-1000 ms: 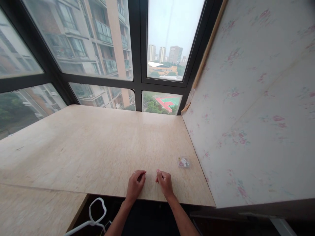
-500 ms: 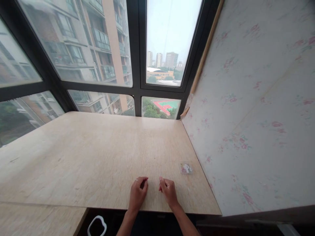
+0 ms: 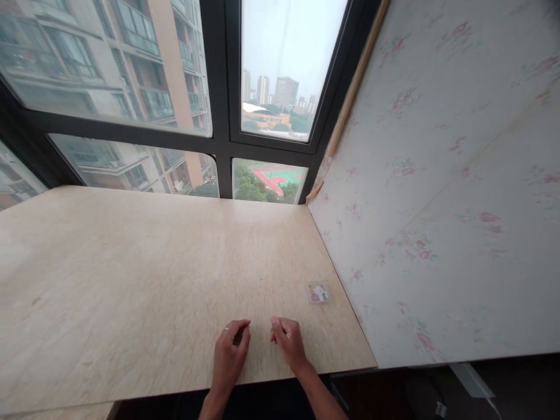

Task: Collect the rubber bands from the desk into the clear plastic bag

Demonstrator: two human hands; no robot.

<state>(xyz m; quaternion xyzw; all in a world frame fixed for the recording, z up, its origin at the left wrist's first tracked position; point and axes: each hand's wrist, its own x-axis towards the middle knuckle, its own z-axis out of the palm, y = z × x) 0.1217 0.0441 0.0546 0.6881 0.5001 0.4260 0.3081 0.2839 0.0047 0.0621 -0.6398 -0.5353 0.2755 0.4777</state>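
Observation:
My left hand (image 3: pixel 230 354) rests on the pale marble-patterned sill (image 3: pixel 166 280), its fingers curled in and the thumb close to the index finger. A ring shows on one of its fingers, and nothing is visible in the hollow of the hand. A short gap away, my right hand (image 3: pixel 289 344) is closed in a loose fist with no object showing in it. Just beyond the right hand lies a small clear plastic case (image 3: pixel 318 293) with pink, white and dark bits inside. It lies flat, and neither hand touches it.
Dark window frames (image 3: pixel 222 87) border the back of the sill. On the right rises a wall with flowered paper (image 3: pixel 420 175), its paper peeling at the corner by the window. Below the sill's front edge is a dark space with a pale strip-like object (image 3: pixel 471 379).
My view has turned a little to the right, so sill, case and hands sit further left. Both hands keep nearly the same pose. A white loop at the lower left has left the view.

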